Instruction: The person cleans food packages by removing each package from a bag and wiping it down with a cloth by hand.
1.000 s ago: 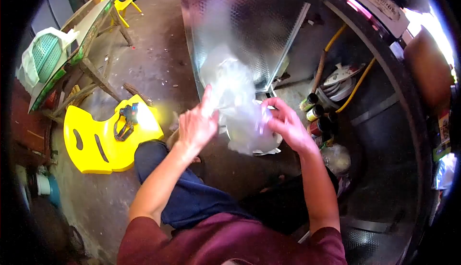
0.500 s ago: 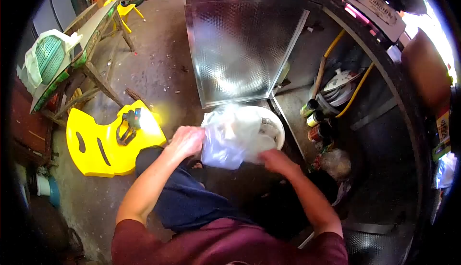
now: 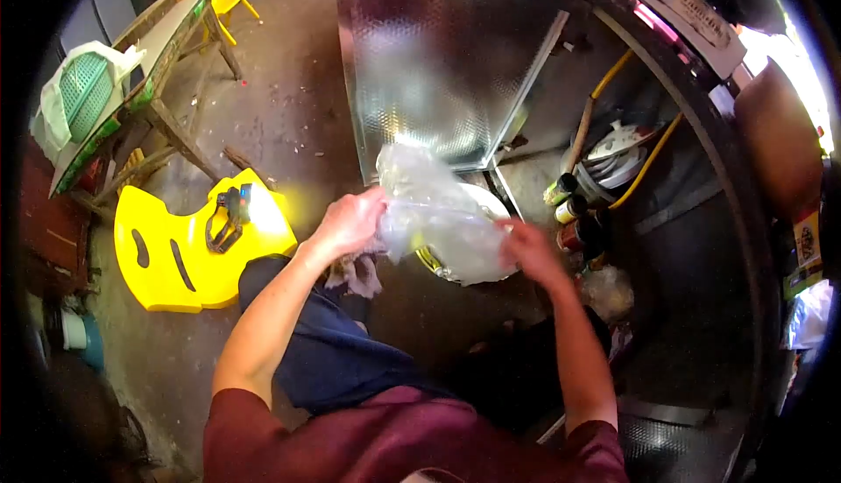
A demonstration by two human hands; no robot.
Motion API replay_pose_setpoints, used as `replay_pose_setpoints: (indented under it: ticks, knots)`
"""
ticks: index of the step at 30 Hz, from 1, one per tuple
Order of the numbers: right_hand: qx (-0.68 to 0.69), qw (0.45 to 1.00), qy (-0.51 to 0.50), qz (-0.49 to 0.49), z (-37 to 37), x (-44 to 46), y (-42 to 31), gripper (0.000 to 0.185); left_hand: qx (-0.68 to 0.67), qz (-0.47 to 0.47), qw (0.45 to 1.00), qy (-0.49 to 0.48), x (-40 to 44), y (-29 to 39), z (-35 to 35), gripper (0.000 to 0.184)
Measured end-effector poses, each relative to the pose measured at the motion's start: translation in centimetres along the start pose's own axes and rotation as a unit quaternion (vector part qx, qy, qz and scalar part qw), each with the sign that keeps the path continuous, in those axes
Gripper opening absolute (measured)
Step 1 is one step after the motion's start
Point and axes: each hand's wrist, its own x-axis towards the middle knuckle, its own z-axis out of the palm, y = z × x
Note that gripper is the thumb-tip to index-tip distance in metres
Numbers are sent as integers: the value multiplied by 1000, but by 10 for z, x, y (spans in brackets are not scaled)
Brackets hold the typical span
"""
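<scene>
We had the clear plastic bag (image 3: 442, 216) stretched btwn both hands, over a white bucket (image 3: 488, 197) & hiding most of it. Our L hand (image 3: 352, 222) gripped the bag's left edge, our R hand (image 3: 530, 251) its right edge; a loose part of the bag stuck out toward the far side, nr the metal panel (image 3: 447, 71). L hand was fist-like, back up, fingers curled in. R hand was curled too, a bit blurred, so couldn't tell exact finger positions. L forearm (image 3: 267, 312) slanted fwd & right, R forearm (image 3: 578, 343) fwd & slightly left. A greyish cloth-like item (image 3: 357, 275) showed just below L hand; couldn't tell if we held it. Yellow plastic seat (image 3: 175, 264) was on the left, w/ a black strap (image 3: 229, 220) on it.
</scene>
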Motion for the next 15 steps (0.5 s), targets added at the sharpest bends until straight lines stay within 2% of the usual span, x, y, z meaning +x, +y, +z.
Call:
replay_pose_setpoints:
  ticks: [2,4,5,8,9,11,12,14,15]
  knots:
    - [67,996,36,-37,-28,2,-14,37,-31,34,999,27,5,6,-6,21]
    - [226,971,-10,-77,-34,-11,-33,49,-71,71,994,48,7,13,-6,27]
    - [301,948,-37,-96,-35,-16,-42,56,-51,72,995,40,6,18,-8,29]
    - [91,963,33,-252,-11,-23,-49,76,40,74,996,33,-5,38,-10,35]
    - [14,970,48,-239,-8,-21,-45,91,90,83,992,43,-7,40,-5,35]
    - [-54,964,86,-247,-8,-20,-47,83,171,92,979,67,-2,21,13,37]
    - [-89,958,106,-251,-10,-18,-51,79,160,76,979,100,0,17,8,36]
    - [-229,904,228,-280,-22,-26,-73,64,137,46,976,164,15,13,-4,35]
    - [-296,865,286,-288,-26,-33,-86,57,124,48,964,232,15,31,-17,31]
